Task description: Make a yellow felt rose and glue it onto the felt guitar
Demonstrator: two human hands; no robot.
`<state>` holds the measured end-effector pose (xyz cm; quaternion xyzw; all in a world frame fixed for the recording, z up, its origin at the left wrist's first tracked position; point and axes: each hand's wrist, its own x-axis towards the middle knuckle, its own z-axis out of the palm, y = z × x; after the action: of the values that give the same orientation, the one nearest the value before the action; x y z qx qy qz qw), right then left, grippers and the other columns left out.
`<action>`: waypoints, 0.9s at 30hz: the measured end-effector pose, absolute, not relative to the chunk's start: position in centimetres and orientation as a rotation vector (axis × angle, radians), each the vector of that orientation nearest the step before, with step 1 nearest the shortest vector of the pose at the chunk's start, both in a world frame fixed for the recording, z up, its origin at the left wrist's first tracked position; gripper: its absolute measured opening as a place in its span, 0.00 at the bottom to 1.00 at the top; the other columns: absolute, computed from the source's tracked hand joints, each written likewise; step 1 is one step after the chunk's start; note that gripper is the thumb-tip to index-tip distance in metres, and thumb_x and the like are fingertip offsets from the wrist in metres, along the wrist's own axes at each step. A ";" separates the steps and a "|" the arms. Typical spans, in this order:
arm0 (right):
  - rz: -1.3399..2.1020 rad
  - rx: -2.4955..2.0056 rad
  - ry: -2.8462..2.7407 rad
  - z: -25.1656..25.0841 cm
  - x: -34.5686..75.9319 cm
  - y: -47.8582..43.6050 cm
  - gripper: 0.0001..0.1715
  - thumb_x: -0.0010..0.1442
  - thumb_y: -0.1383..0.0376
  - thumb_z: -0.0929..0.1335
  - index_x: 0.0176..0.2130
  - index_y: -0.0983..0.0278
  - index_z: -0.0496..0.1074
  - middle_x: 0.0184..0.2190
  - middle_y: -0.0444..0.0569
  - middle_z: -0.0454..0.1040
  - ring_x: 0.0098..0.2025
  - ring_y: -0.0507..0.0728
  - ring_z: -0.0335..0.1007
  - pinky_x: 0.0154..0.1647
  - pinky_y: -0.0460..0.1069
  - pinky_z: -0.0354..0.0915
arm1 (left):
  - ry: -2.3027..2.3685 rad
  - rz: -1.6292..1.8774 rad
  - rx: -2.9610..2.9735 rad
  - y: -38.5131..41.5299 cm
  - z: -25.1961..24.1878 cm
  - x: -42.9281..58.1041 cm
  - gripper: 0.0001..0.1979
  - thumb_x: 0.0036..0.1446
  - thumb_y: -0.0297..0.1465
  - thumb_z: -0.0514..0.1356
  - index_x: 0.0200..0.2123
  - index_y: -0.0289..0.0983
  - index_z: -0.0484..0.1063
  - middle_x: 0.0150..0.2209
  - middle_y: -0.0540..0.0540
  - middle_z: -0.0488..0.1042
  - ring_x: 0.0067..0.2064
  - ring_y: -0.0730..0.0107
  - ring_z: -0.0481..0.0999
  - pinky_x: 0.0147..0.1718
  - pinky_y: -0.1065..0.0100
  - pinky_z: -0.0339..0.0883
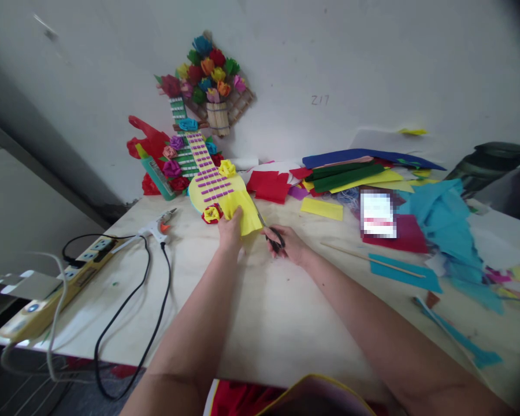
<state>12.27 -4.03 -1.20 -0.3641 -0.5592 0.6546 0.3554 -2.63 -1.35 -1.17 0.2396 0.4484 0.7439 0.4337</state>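
My left hand pinches a sheet of yellow crepe paper by its left side, holding it up above the table. A pair of scissors with dark handles is in my right hand, fingers through the loops. The scissor blades reach up to the right edge of the yellow paper. Right behind the paper stands a yellow craft guitar with purple strips, a yellow paper flower and a red-and-yellow flower.
At left lie a glue gun, its black cord and a power strip. A green glue bottle leans behind. Stacked coloured paper, a blurred-out bright screen, a wooden stick and blue crepe paper lie right.
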 end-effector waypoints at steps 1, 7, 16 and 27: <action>1.690 -0.942 -1.445 -1.2 12.3 -4.0 0.22 0.49 0.51 0.65 0.34 0.67 0.65 0.15 0.39 0.65 0.12 0.46 0.59 0.06 0.40 0.45 | 1.111 1.848 0.600 -1.3 -1.2 -2.6 0.16 0.42 0.30 0.63 0.37 0.34 0.69 0.43 0.38 0.72 0.38 0.61 0.75 0.37 0.62 0.69; 1.688 -0.942 -1.451 -1.2 12.2 -4.0 0.23 0.48 0.50 0.66 0.33 0.67 0.65 0.16 0.39 0.65 0.12 0.45 0.58 0.06 0.40 0.45 | 1.120 1.804 0.603 -1.3 -1.3 -2.5 0.16 0.42 0.30 0.63 0.38 0.33 0.69 0.42 0.38 0.72 0.36 0.62 0.75 0.38 0.61 0.68; 1.670 -0.928 -1.437 -1.2 12.1 -4.0 0.23 0.48 0.50 0.66 0.32 0.67 0.65 0.15 0.39 0.63 0.11 0.45 0.57 0.06 0.40 0.43 | 1.125 1.814 0.601 -1.5 -1.2 -2.4 0.17 0.43 0.31 0.63 0.38 0.34 0.68 0.43 0.39 0.72 0.36 0.64 0.75 0.37 0.63 0.69; 1.700 -0.923 -1.399 -1.2 12.2 -4.1 0.21 0.48 0.51 0.66 0.30 0.67 0.64 0.14 0.39 0.62 0.11 0.44 0.55 0.07 0.40 0.42 | 1.134 1.835 0.604 -1.3 -1.3 -2.4 0.16 0.43 0.31 0.63 0.38 0.34 0.69 0.44 0.38 0.72 0.36 0.64 0.75 0.36 0.64 0.69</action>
<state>12.15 -4.06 -1.24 -0.3594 -0.5448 0.6621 0.3682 -2.43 -1.33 -1.32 0.2427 0.4557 0.7372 0.4358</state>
